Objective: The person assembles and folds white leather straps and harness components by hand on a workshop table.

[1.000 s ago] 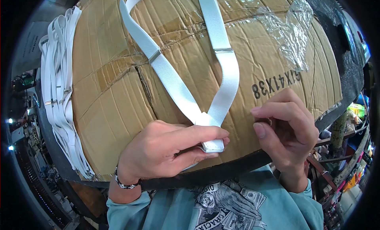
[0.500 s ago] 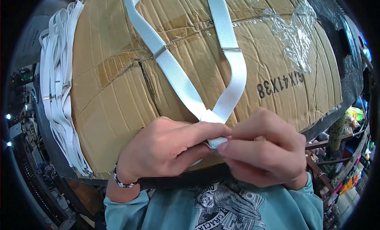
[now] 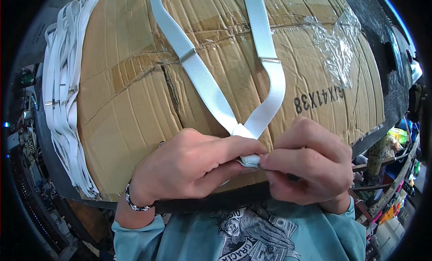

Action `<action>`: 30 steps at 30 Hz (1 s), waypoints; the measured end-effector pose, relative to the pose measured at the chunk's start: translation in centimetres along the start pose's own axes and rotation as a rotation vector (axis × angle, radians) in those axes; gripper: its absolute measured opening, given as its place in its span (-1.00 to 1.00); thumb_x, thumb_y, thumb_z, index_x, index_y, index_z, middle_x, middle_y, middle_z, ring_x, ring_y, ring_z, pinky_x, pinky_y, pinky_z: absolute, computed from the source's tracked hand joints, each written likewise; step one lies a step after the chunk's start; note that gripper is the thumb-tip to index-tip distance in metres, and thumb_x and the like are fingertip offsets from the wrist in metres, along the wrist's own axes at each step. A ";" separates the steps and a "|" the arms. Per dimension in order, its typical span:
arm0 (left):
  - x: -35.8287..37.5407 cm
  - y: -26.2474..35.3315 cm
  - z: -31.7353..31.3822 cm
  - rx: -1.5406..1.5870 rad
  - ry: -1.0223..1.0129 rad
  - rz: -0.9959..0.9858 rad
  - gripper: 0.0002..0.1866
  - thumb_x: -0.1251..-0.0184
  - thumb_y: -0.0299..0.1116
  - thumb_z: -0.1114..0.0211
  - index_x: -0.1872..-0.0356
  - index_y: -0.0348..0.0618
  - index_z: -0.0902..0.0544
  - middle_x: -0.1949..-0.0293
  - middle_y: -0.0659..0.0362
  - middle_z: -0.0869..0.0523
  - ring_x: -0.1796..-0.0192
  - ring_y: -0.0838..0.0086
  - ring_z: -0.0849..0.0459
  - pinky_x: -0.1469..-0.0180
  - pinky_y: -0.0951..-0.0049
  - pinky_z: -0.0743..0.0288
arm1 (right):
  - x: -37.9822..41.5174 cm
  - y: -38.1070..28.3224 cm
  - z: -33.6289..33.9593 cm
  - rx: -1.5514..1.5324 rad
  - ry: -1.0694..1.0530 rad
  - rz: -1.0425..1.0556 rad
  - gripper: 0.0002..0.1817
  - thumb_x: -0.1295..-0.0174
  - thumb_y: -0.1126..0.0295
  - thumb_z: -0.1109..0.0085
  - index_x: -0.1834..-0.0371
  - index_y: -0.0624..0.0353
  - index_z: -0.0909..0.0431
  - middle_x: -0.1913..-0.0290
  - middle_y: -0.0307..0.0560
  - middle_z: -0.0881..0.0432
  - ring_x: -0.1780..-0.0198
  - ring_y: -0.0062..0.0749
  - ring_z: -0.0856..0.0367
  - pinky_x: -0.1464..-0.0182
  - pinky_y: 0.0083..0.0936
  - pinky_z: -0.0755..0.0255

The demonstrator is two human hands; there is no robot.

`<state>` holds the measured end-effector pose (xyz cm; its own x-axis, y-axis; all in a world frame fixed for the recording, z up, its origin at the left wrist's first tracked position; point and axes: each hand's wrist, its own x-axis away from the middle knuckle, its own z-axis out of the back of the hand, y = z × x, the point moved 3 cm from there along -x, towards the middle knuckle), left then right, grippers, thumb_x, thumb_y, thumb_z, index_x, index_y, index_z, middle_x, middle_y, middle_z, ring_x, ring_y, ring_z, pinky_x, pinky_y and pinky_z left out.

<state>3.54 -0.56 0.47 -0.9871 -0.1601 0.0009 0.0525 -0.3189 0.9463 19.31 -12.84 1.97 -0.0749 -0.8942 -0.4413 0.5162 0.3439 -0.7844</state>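
A pair of white elastic suspenders (image 3: 208,83) lies over the cardboard, its two straps meeting in a V in front of me. Each strap carries a metal slide adjuster, one on the left strap (image 3: 187,55) and one on the right (image 3: 270,60). My left hand (image 3: 191,164) is closed just below the join, pinching the folded white end (image 3: 251,160) between thumb and forefinger. At that end's right edge, my right hand (image 3: 310,164) has its thumb and forefinger pressed together. A small dark spot shows between its curled fingers; I cannot make out what it is.
Flattened cardboard (image 3: 130,112) covers the dark work surface (image 3: 393,94). At its left edge hangs a bundle of white suspenders (image 3: 63,94) with metal adjusters. Clear plastic tape (image 3: 337,49) sticks to the upper right. Cluttered items and a metal frame (image 3: 387,189) stand beyond the right side.
Both hands stay at the folded end, with the right hand's fingers shifted slightly upward and right. The view has moved a little; the straps keep their shape.
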 end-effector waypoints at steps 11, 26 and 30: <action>0.0 0.0 -0.1 -0.028 0.023 0.007 -0.61 -0.20 -0.52 -0.48 -0.09 -0.14 -0.73 0.34 0.02 -0.78 0.35 0.05 -0.78 0.31 0.25 -0.63 | -0.4 0.2 0.5 0.179 -0.140 0.066 -0.70 0.21 0.69 -0.41 0.30 0.27 -0.71 0.40 -0.10 -0.61 0.48 -0.36 -0.60 0.50 -0.46 -0.42; -0.2 -0.1 0.1 0.002 0.002 -0.004 -0.60 -0.18 -0.57 -0.47 -0.09 -0.16 -0.75 0.33 0.00 -0.79 0.35 0.07 -0.79 0.32 0.29 -0.62 | -0.5 0.0 0.5 0.145 -0.150 -0.005 -0.66 0.19 0.66 -0.41 0.25 0.30 -0.64 0.32 -0.06 -0.54 0.38 -0.20 -0.61 0.36 -0.36 -0.54; -0.4 0.3 0.4 -0.018 -0.017 0.001 -0.58 -0.18 -0.56 -0.47 -0.11 -0.15 -0.74 0.33 -0.02 -0.79 0.35 0.05 -0.79 0.31 0.26 -0.63 | -1.0 -0.7 -0.2 0.075 -0.096 0.019 -0.68 0.18 0.68 -0.40 0.27 0.27 -0.65 0.33 -0.07 -0.55 0.40 -0.24 -0.61 0.37 -0.39 -0.52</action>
<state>3.86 -0.25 0.85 -0.9894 -0.1448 0.0073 0.0561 -0.3355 0.9404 18.86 -12.13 2.84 0.0157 -0.9122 -0.4094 0.5792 0.3421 -0.7399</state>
